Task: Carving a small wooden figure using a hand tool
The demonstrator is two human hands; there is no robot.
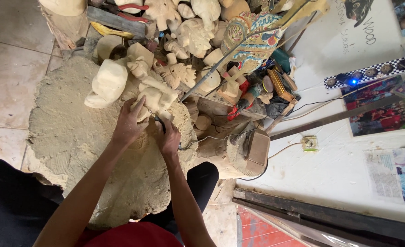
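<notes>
Head view: pale unfinished carving at far edge of dusty stump, long axis running left-right. Left hand clasped on its near side; right hand just beside, clenched around dark corded tool.

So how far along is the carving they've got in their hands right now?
The pale wooden carving already has a rough shaped form. In hand: the left hand steadies it on the dusty stump while the right hand works a corded tool against it. It is still bare wood, unlike the painted carving behind.
</notes>
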